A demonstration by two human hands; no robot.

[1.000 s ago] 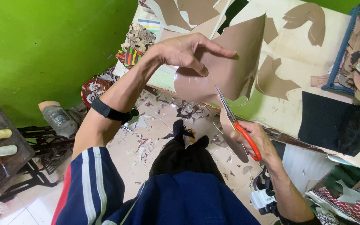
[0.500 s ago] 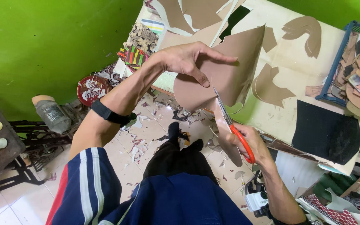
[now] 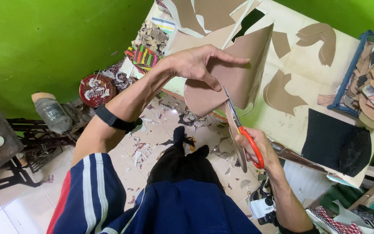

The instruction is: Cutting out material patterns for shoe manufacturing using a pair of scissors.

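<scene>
1. The left hand [image 3: 195, 65], in the upper middle of the frame, pinches a tan sheet [image 3: 239, 73] of leather-like material between thumb and fingers, holding it up in the air above the floor.
2. The right hand [image 3: 256, 147], lower right of centre, is closed through the red handles of a pair of scissors [image 3: 239, 125]; the blades point up and meet the lower edge of the tan sheet.
3. A narrow cut strip [image 3: 238, 145] of the same tan material hangs down beside the scissors.
4. A black wristband [image 3: 113, 121] sits on the left forearm, left of centre.
5. The bench [image 3: 299, 56], cream-coloured, fills the upper right; tan cut-out shapes [image 3: 317, 37] lie flat on it, and a black square sheet [image 3: 334, 143] rests near its lower right edge.
6. At the far right a blue tray [image 3: 347, 78] holds a heap of brown and tan scraps.
7. At the upper middle, by the bench end, lies a patterned stack with bright striped pieces [image 3: 141, 56].
8. A round red tin [image 3: 97, 89] with white lettering on its lid stands at the left by the green wall [image 3: 44, 43].
9. Paper and leather offcuts [image 3: 152, 138] litter the white tiled floor below the hands.
</scene>
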